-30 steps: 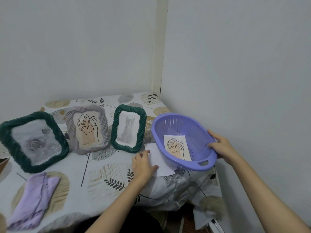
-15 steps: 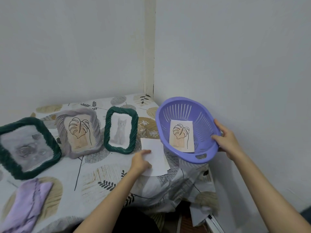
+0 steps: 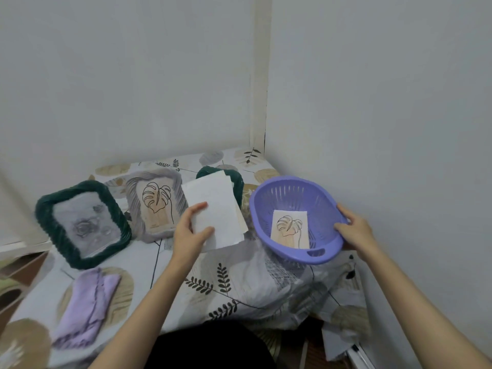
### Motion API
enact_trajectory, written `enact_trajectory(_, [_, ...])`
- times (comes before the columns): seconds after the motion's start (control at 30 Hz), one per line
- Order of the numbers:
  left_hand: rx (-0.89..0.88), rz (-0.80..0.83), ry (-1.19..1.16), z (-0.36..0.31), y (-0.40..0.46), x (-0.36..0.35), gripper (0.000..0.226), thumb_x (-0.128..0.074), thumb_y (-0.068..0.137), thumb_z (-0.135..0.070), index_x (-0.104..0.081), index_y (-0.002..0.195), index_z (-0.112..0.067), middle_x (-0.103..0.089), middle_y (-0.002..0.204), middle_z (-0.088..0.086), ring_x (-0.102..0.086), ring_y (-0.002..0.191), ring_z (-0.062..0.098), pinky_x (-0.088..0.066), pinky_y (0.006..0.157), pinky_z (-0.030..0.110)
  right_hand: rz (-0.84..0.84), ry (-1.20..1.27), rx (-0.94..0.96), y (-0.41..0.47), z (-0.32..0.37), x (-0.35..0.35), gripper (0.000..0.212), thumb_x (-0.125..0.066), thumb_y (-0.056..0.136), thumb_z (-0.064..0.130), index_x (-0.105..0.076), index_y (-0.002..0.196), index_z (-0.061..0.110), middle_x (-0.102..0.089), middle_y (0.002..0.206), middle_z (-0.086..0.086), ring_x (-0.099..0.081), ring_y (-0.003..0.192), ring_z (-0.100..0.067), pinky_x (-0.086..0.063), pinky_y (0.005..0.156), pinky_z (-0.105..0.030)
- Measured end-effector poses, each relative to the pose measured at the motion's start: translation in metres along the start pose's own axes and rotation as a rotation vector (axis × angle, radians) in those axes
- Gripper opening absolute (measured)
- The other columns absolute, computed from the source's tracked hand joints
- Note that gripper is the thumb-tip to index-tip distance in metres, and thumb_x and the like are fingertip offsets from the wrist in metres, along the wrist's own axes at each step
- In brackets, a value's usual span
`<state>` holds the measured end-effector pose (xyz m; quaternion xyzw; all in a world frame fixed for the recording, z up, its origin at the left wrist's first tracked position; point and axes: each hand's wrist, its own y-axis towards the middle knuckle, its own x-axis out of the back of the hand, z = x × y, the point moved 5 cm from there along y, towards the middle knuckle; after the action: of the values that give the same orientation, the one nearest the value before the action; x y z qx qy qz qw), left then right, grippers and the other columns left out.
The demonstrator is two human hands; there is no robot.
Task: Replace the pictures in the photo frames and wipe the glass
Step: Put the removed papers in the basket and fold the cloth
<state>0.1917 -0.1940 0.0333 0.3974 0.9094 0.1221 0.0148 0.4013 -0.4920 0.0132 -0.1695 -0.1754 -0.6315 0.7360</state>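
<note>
My left hand (image 3: pixel 190 233) grips a small stack of white paper sheets (image 3: pixel 215 209), lifted off the table, blank side toward me. The sheets hide most of a small dark green frame (image 3: pixel 237 182) behind them. My right hand (image 3: pixel 355 230) holds the rim of a purple plastic basket (image 3: pixel 295 190), tilted toward me, with a leaf picture (image 3: pixel 290 230) inside. A grey frame (image 3: pixel 155 206) with a leaf picture and a large dark green frame (image 3: pixel 82 225) with a rose picture stand at the left. A folded lilac cloth (image 3: pixel 85 307) lies at the front left.
The table wears a leaf-patterned cloth (image 3: pixel 226 286) and sits in a corner, with walls close behind and on the right. The tablecloth bunches and hangs over the table's right front edge. A wooden ledge (image 3: pixel 18 265) shows at far left.
My left hand has picked the white sheets up off the table and raised them in front of the small green frame. The basket has lowered slightly in my right hand.
</note>
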Motion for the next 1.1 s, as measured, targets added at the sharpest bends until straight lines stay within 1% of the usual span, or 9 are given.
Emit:
enact_trajectory(0.13, [-0.042,0.031,-0.052,-0.014,0.008,-0.005,0.067,-0.064,0.070,0.006,-0.045,0.122,-0.032,-0.051,0.130,0.000,-0.053,0.111,0.016,-0.049,0.089,0.032,0.062,-0.008,0.005,-0.004,0.004,-0.014,0.061,-0.052,0.081,-0.003,-0.043,0.138,0.017,-0.055,0.132,-0.009,-0.056,0.114,-0.027,-0.042,0.098,-0.034])
enact_trajectory(0.27, [-0.035,0.053,-0.115,-0.025,0.013,-0.023,0.093,-0.061,0.062,-0.005,-0.023,0.139,-0.041,-0.057,0.122,0.003,-0.058,0.108,0.017,-0.049,0.087,0.032,0.069,-0.164,0.016,-0.013,0.010,-0.015,0.061,-0.054,0.086,0.004,-0.033,0.143,0.012,-0.046,0.141,-0.014,-0.047,0.124,-0.031,-0.036,0.101,-0.034])
enact_trajectory(0.37, [-0.042,0.060,-0.104,-0.034,0.013,-0.043,0.098,-0.063,0.064,-0.003,-0.014,0.144,-0.033,-0.056,0.122,0.006,-0.058,0.108,0.018,-0.049,0.088,0.031,-0.152,-0.157,0.330,-0.041,0.048,-0.011,0.057,-0.056,0.090,0.020,-0.032,0.142,0.017,-0.048,0.134,-0.015,-0.047,0.120,-0.030,-0.038,0.100,-0.033])
enact_trajectory(0.47, [-0.065,0.086,-0.075,-0.047,0.008,-0.071,0.077,-0.065,0.070,0.006,-0.032,0.136,-0.017,-0.056,0.112,-0.002,-0.058,0.101,0.012,-0.049,0.079,0.013,0.054,0.227,0.521,-0.089,0.100,-0.030,0.040,-0.049,0.091,0.035,-0.038,0.129,0.043,-0.058,0.118,0.001,-0.060,0.101,-0.015,-0.046,0.082,-0.014])
enact_trajectory(0.57, [-0.082,0.216,-0.098,-0.058,-0.002,-0.102,0.030,-0.059,0.086,-0.003,-0.054,0.110,-0.019,-0.063,0.105,-0.004,-0.061,0.097,0.010,-0.049,0.072,0.012,0.285,0.379,0.488,-0.106,0.119,-0.059,0.046,-0.041,0.084,0.051,-0.029,0.129,0.055,-0.055,0.127,0.003,-0.058,0.111,-0.011,-0.046,0.094,-0.025])
enact_trajectory(0.67, [-0.008,0.330,-0.154,-0.059,-0.009,-0.120,0.025,-0.039,0.097,-0.026,-0.063,0.102,-0.022,-0.068,0.102,-0.003,-0.064,0.088,0.011,-0.052,0.069,0.021,0.216,0.528,0.375,-0.095,0.113,-0.062,0.050,-0.047,0.093,0.038,-0.027,0.139,0.036,-0.056,0.128,-0.001,-0.060,0.106,-0.009,-0.052,0.082,-0.022])
enact_trajectory(0.83, [-0.086,0.218,0.102,-0.045,-0.003,-0.120,0.032,-0.055,0.088,-0.007,-0.054,0.119,-0.016,-0.057,0.113,0.000,-0.055,0.091,0.001,-0.046,0.081,0.024,-0.019,0.546,0.158,-0.072,0.083,-0.047,0.053,-0.042,0.082,-0.011,-0.046,0.120,0.025,-0.061,0.120,-0.010,-0.062,0.097,-0.021,-0.053,0.078,-0.034])
enact_trajectory(0.93, [0.059,0.111,0.045,-0.037,0.003,-0.120,0.055,-0.058,0.086,-0.007,-0.034,0.136,-0.013,-0.043,0.123,-0.004,-0.045,0.109,0.012,-0.040,0.091,0.029,0.051,0.677,0.061,-0.060,0.071,-0.046,0.053,-0.044,0.081,-0.014,-0.047,0.119,0.024,-0.064,0.113,-0.009,-0.065,0.093,-0.020,-0.055,0.072,-0.033])
enact_trajectory(1.1, [0.175,0.266,0.027,-0.032,0.009,-0.147,0.048,-0.046,0.085,0.005,-0.038,0.130,-0.010,-0.053,0.124,0.008,-0.053,0.109,0.022,-0.046,0.091,0.035,0.181,0.447,0.057,-0.052,0.075,-0.055,0.036,-0.045,0.084,-0.004,-0.050,0.116,0.012,-0.061,0.106,-0.003,-0.058,0.090,-0.013,-0.050,0.074,-0.027])
